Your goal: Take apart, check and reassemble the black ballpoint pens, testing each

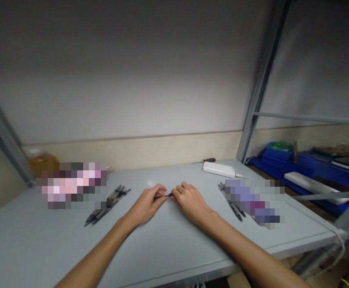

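In the head view both of my hands meet over the middle of the grey table (144,256). My left hand (146,205) pinches a slim dark pen (160,197) between thumb and fingers. The fingers of my right hand (189,200) close around the pen's other end, hiding most of it. To the left lies a loose bundle of black pens (106,206). More dark pens (234,208) rest on the right, partly covered by a blurred-out area.
A white power strip (219,169) and a screwdriver (209,161) lie at the back right. Blue bins (278,154) stand beyond the metal post (249,128). A pixelated pink item (72,184) is at the back left. A cable (339,244) hangs over the right edge.
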Demonstrator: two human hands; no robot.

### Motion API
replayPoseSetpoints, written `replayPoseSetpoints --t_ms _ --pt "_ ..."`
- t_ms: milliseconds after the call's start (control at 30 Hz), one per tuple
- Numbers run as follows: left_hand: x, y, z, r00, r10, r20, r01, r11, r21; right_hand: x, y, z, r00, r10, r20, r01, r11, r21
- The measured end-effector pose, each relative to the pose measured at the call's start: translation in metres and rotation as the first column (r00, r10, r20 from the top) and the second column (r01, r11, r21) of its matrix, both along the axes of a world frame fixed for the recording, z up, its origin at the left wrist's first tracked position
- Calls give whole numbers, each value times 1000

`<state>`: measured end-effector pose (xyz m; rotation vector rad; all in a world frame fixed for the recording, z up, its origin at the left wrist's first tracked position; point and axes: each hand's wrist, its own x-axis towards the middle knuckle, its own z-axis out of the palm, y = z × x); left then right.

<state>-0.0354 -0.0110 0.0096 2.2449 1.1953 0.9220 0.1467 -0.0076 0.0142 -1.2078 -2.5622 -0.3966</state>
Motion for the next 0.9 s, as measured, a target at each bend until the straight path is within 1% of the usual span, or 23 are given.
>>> replayPoseSetpoints --t_ms 100,133,167,267,367,433,500,567,633,667,733,800,833,900 --pt "-11 5 5 990 95 -107 -84 991 101 17 7 5 991 -82 -109 77 996 -46" --pt "-15 7 6 986 126 -113 -112 986 126 23 10 6 981 -102 -163 92 993 -67" --pt "-18 8 7 983 145 -115 -128 981 146 28 12 6 971 -108 -214 89 992 -94" --pt "-22 12 7 983 159 -88 -143 975 169 39 17 6 932 -78 -354 22 987 -161" --pt "-21 13 6 985 159 -60 -147 974 171 42 19 6 904 -95 -416 -4 973 -231" --pt "-19 12 4 986 160 -49 -149 973 178 40 17 7 916 -103 -387 -7 962 -272" --pt "-15 11 2 986 160 -43 -149 970 194 36 13 8 943 -90 -319 -9 955 -297" --pt "-9 9 -1 987 151 -47 -137 966 220 28 8 8 968 -93 -235 16 951 -310" --pt "-3 6 -4 987 128 -96 -101 962 252 19 4 5 976 -164 -145 113 944 -311" --pt "1 4 -4 980 127 -151 -81 957 280 14 3 3 971 -215 -104 173 935 -310" --pt "7 -1 -4 938 165 -306 -46 930 363 6 3 0 952 -299 -69 267 918 -293" --pt "13 -6 -3 870 204 -450 7 905 425 1 6 0 931 -359 -66 320 891 -322" --pt "16 -8 -2 835 221 -503 28 897 441 0 8 1 926 -373 -67 326 873 -362" --pt "22 -11 -1 778 266 -569 31 888 458 -1 10 5 929 -364 -63 295 833 -469"
